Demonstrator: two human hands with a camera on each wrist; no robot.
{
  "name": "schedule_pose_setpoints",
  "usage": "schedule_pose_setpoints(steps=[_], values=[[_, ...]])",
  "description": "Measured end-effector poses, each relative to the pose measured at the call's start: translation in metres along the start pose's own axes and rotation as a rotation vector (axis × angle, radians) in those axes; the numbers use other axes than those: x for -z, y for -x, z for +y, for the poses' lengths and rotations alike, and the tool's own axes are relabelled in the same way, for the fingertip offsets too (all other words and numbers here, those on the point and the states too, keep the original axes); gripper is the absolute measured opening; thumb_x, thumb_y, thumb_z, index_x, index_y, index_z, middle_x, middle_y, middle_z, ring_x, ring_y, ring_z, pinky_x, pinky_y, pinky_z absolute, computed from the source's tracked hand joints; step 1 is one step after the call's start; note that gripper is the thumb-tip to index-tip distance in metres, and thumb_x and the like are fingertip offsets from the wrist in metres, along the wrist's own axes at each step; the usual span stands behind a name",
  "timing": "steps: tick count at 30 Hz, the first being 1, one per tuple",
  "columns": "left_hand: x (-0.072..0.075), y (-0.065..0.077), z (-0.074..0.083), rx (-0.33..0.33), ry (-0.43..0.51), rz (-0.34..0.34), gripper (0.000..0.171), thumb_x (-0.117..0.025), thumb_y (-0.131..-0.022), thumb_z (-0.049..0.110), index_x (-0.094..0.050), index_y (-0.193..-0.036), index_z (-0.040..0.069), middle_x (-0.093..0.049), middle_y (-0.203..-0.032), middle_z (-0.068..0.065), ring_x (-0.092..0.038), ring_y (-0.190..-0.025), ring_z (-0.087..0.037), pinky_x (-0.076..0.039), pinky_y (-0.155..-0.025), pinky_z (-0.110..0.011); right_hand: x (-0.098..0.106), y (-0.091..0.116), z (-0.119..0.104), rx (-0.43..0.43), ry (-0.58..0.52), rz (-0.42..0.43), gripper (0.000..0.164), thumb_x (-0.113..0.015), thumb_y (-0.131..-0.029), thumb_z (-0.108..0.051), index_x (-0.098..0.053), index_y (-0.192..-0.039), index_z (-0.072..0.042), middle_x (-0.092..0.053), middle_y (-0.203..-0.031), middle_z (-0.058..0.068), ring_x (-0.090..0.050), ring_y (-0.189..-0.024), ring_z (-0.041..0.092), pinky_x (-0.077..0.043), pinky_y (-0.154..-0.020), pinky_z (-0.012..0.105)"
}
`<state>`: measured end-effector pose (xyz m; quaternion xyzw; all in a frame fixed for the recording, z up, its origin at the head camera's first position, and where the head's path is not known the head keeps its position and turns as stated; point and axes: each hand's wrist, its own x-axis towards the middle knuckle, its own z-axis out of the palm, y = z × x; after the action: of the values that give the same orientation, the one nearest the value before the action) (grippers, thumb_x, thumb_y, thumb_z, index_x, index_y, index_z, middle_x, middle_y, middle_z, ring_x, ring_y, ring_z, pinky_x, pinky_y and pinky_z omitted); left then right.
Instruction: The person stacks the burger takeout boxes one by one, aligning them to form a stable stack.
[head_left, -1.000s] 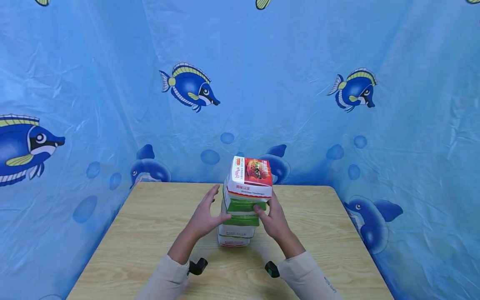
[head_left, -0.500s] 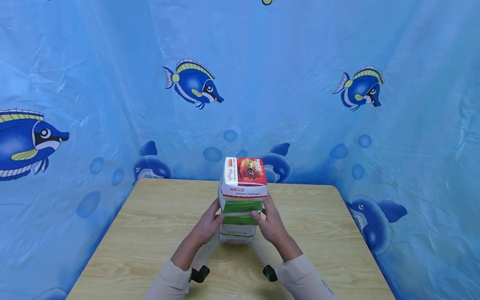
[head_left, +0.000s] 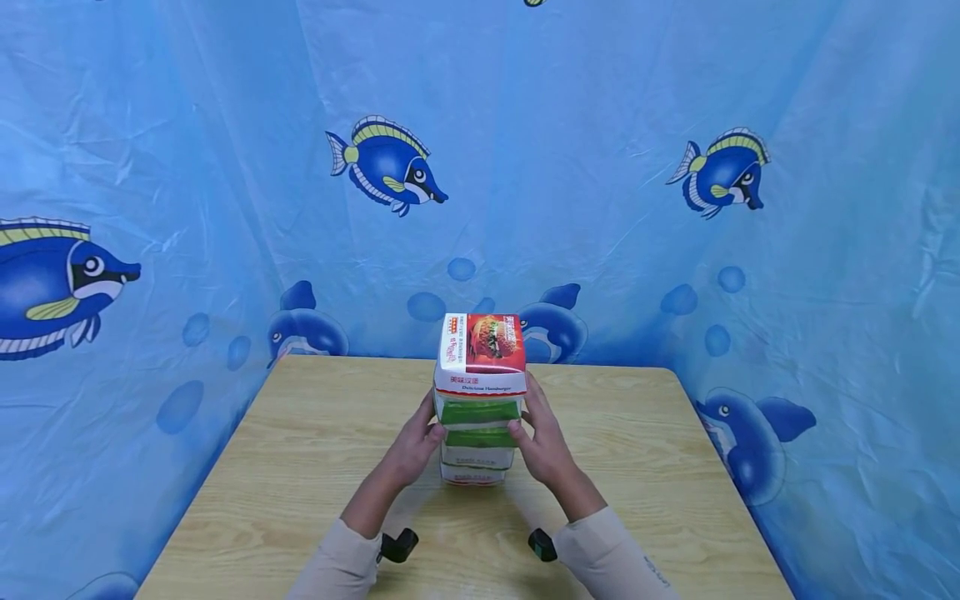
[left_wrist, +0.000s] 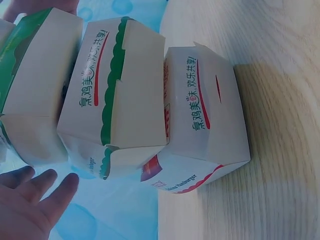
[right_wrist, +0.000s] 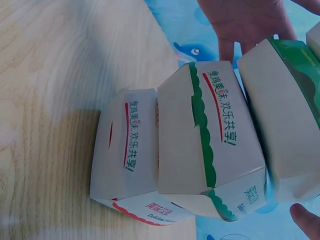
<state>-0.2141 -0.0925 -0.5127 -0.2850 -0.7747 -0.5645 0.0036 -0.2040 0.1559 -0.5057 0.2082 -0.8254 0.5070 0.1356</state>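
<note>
A stack of several hamburger boxes (head_left: 477, 457) stands on the wooden table. The top box (head_left: 483, 354) is red and white with a hamburger picture. Below it are two boxes with green bands, and white boxes are at the bottom. My left hand (head_left: 412, 443) lies along the left side of the stack, fingers straight, thumb near a green band. My right hand (head_left: 545, 442) lies along the right side, with its thumb at the front corner. The left wrist view shows the lowest box (left_wrist: 207, 117) and a green-edged box (left_wrist: 112, 95) from close up.
The wooden table (head_left: 300, 467) spreads around the stack. Behind and beside it hangs a blue curtain (head_left: 555, 108) printed with fish and dolphins. Black wrist cameras, among them the left one (head_left: 399, 546), show beneath the forearms.
My left hand has moved in from the left to the stack's side. The upper boxes have shifted left, so the stack stands straighter. My right hand has stayed beside the stack.
</note>
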Motion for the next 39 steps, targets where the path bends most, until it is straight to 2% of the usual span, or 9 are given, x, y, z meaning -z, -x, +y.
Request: schedule_pose_setpoints(steps=[2,4,7,13,19,26,32,35,39], values=[[0.000,0.000,0.001,-0.011,-0.001,0.014,0.077,-0.032,-0.100,0.059,-0.003,-0.158,0.018,-0.026,-0.156,-0.018,-0.027,-0.140,-0.040,-0.034,-0.105,-0.058,-0.001,0.001,-0.001,-0.001,-0.002,-0.001,0.070,-0.047,-0.098,-0.050,-0.013,-0.157,-0.035,-0.015,-0.161,-0.003,-0.022,-0.143,0.033,-0.041,-0.095,0.065],[0.000,0.000,-0.002,-0.017,0.005,0.027,0.072,-0.030,-0.100,0.058,-0.001,-0.158,0.025,-0.026,-0.157,-0.013,-0.027,-0.141,-0.037,-0.036,-0.104,-0.057,0.000,0.002,-0.008,-0.010,-0.007,-0.007,0.069,-0.048,-0.099,-0.044,-0.012,-0.157,-0.034,-0.014,-0.161,-0.001,-0.022,-0.143,0.033,-0.041,-0.095,0.065],[0.000,0.000,-0.008,-0.031,-0.008,0.043,0.067,-0.028,-0.100,0.059,-0.001,-0.157,0.034,-0.029,-0.157,-0.007,-0.029,-0.141,-0.032,-0.037,-0.104,-0.056,-0.003,0.002,-0.009,-0.016,-0.017,-0.006,0.070,-0.049,-0.098,-0.044,-0.012,-0.157,-0.035,-0.015,-0.161,-0.003,-0.023,-0.143,0.032,-0.042,-0.095,0.064],[0.003,-0.001,-0.009,-0.022,-0.017,0.046,0.068,-0.028,-0.099,0.062,-0.003,-0.157,0.036,-0.031,-0.156,-0.006,-0.031,-0.140,-0.033,-0.035,-0.104,-0.058,-0.007,0.001,-0.005,-0.027,-0.032,-0.020,0.070,-0.049,-0.098,-0.045,-0.011,-0.156,-0.037,-0.016,-0.161,-0.005,-0.024,-0.142,0.031,-0.042,-0.095,0.064],[0.001,-0.005,-0.006,-0.028,-0.041,0.038,0.072,-0.029,-0.098,0.063,-0.004,-0.157,0.031,-0.023,-0.159,-0.003,-0.028,-0.141,-0.030,-0.039,-0.102,-0.056,-0.004,0.001,-0.003,-0.033,-0.021,-0.008,0.069,-0.048,-0.099,-0.047,-0.011,-0.156,-0.038,-0.017,-0.160,-0.004,-0.025,-0.142,0.031,-0.040,-0.096,0.064],[0.002,-0.006,-0.007,-0.047,-0.075,0.045,0.071,-0.028,-0.099,0.063,-0.008,-0.158,0.028,-0.027,-0.157,-0.005,-0.028,-0.141,-0.031,-0.036,-0.103,-0.060,0.001,0.001,0.002,0.003,-0.043,0.012,0.068,-0.045,-0.099,-0.053,-0.013,-0.157,-0.035,-0.021,-0.159,0.001,-0.025,-0.142,0.031,-0.037,-0.099,0.065],[0.002,-0.006,-0.008,-0.018,-0.063,0.044,0.075,-0.031,-0.098,0.063,-0.009,-0.158,0.022,-0.024,-0.158,-0.009,-0.027,-0.141,-0.034,-0.032,-0.105,-0.060,0.004,0.002,0.003,0.005,-0.072,0.009,0.071,-0.045,-0.097,-0.057,-0.015,-0.156,-0.033,-0.024,-0.158,0.001,-0.025,-0.142,0.030,-0.035,-0.100,0.066],[0.002,-0.005,-0.007,-0.008,-0.072,0.045,0.074,-0.032,-0.101,0.058,-0.008,-0.158,0.017,-0.023,-0.158,-0.013,-0.026,-0.141,-0.036,-0.031,-0.106,-0.059,0.005,0.002,0.004,0.005,-0.079,0.004,0.072,-0.048,-0.097,-0.054,-0.014,-0.156,-0.032,-0.024,-0.157,0.001,-0.025,-0.142,0.029,-0.035,-0.101,0.064],[0.003,-0.005,-0.007,0.006,-0.067,0.040,0.069,-0.037,-0.104,0.043,-0.007,-0.157,0.011,-0.021,-0.157,-0.018,-0.025,-0.141,-0.040,-0.031,-0.106,-0.059,0.005,0.004,0.005,-0.006,-0.092,0.005,0.075,-0.053,-0.097,-0.048,-0.011,-0.157,-0.032,-0.024,-0.158,0.001,-0.028,-0.140,0.031,-0.034,-0.103,0.063]])
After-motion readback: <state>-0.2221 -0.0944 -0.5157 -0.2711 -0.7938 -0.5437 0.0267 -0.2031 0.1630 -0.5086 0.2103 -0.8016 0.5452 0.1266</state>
